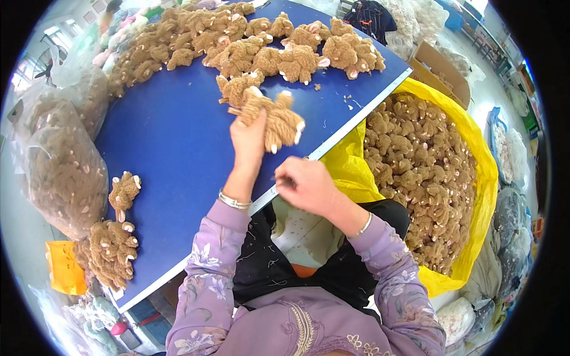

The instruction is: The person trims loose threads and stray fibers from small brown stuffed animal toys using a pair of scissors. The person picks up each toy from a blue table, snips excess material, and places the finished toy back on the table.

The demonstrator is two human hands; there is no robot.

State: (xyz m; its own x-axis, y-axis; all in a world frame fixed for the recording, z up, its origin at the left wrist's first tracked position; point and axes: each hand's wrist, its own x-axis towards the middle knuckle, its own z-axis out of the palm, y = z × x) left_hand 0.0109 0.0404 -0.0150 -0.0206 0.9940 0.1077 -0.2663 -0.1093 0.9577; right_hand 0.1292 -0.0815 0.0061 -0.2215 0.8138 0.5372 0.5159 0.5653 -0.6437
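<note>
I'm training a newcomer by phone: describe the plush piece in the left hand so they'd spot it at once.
Find the big blue table, with the open yellow bag at its right edge. Over the table near that edge is the person's left hand, gripping a fluffy brown plush piece with pale tips. Its lookalikes lie on the table; this one alone is in a hand.

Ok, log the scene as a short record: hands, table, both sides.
Left hand: holds a brown plush piece over the blue table
Right hand: curled near the table edge; contents unclear
Table: more plush pieces, mostly along the far side
Right side: open yellow bag, full of similar pieces
Left side: clear plastic bag
</note>
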